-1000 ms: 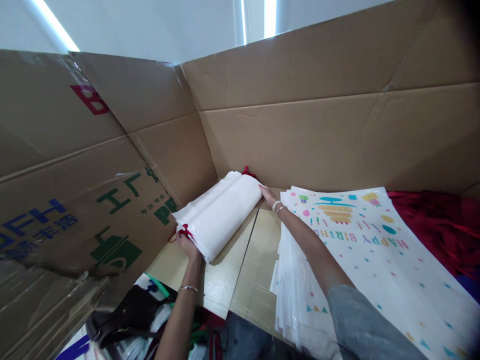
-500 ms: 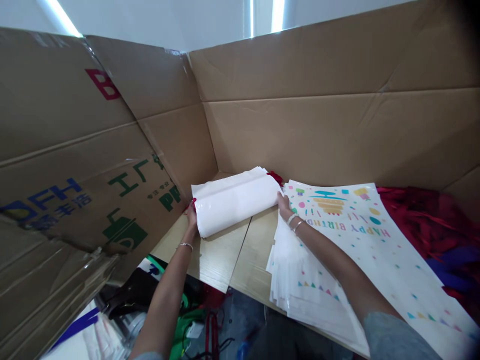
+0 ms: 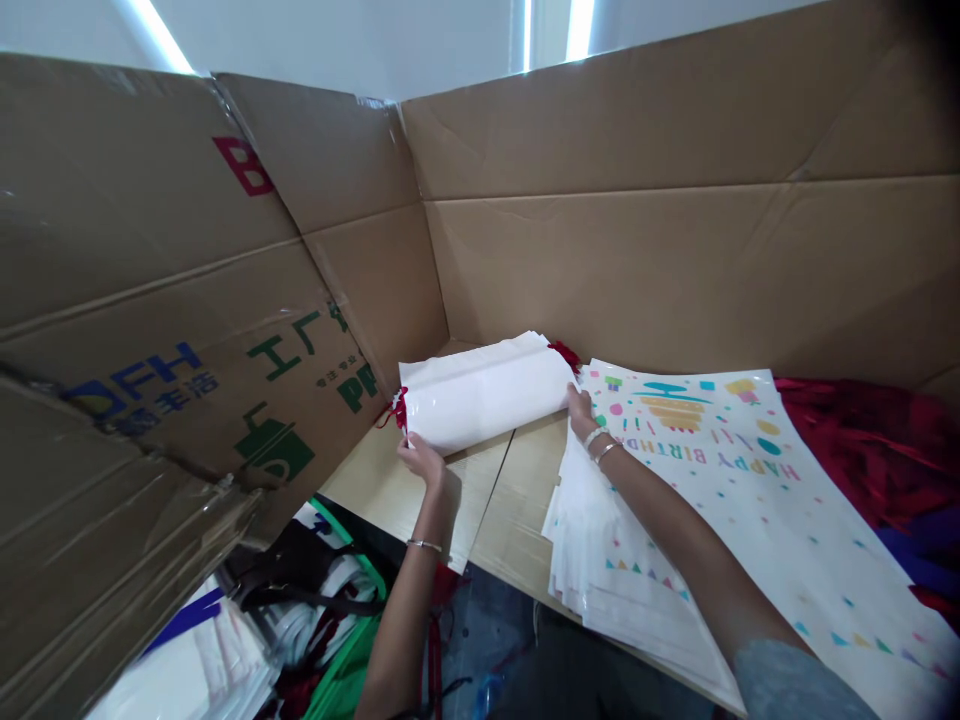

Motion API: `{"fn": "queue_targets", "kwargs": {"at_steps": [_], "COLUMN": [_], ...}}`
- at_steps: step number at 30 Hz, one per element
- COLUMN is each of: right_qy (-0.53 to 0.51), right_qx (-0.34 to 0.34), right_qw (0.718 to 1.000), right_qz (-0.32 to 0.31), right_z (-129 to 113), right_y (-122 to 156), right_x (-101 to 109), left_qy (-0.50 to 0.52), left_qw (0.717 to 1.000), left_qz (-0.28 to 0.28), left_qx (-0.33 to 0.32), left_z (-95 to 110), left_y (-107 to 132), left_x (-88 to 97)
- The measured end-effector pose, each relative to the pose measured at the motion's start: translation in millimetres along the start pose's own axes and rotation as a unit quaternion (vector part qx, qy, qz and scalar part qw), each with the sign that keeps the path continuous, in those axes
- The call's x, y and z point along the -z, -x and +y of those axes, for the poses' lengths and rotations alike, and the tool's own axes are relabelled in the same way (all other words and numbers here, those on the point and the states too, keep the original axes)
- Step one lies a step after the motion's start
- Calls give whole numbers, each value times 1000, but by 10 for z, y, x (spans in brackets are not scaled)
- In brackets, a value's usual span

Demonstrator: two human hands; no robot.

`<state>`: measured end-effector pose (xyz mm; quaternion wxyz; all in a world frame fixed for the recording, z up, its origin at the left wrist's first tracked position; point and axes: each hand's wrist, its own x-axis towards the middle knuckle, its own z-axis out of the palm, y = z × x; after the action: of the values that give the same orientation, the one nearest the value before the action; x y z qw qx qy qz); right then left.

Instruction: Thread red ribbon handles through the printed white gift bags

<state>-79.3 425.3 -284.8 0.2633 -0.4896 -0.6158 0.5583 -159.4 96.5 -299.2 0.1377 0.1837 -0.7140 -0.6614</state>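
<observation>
A white folded bundle (image 3: pixel 487 395) of glossy sheets lies at the back of the table, against the corner of the cardboard walls. Red ribbon (image 3: pixel 402 408) sticks out of its left end, and more red ribbon (image 3: pixel 564 354) shows at the right end. My left hand (image 3: pixel 421 458) grips the lower left corner, its fingers partly hidden at the edge. At the right end, my right hand (image 3: pixel 581 413) is closed on the bundle's edge. Beside it lies a stack of printed HAPPY BIRTHDAY sheets (image 3: pixel 720 510), partly under my right forearm.
Tall cardboard walls (image 3: pixel 660 260) enclose the wooden table (image 3: pixel 517 510) at the back and left. Red cloth or ribbon (image 3: pixel 847 440) is heaped at far right, with a blue-purple piece (image 3: pixel 911 560). Below left are white packets (image 3: pixel 187 670) and a green-rimmed container (image 3: pixel 341 660).
My left hand has slid from the bundle's left end down to its lower front corner, uncovering red ribbon there. My right hand keeps its hold. The view has shifted slightly.
</observation>
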Motion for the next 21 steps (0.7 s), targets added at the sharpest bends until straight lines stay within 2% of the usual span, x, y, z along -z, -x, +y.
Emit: {"fn": "queue_targets", "kwargs": {"at_steps": [2,3,11,15,21], "right_qy": [-1,-2,-4,5,31], "right_qx": [-9,-13,-41,-45,-60], "right_qw": [1000,1000,994,990,985], "right_qz": [15,24,106,134,159], "right_z": [17,32,224,306,281], "right_y": [37,61,391,596,781], "right_x": [-8,-13,-36,-44,-146], "left_qy": [-17,-22,-13,-43,-95], "left_qw": [999,998,999,994,987], "left_qz": [49,56,-19,-63,-98], "left_qx": [9,9,-29,-78,-88], "left_z": [63,80,120,210,363], "left_y": [-122,-189,-663,-920,-1243], "left_x": [-83,-106,-296,-494,-860]}}
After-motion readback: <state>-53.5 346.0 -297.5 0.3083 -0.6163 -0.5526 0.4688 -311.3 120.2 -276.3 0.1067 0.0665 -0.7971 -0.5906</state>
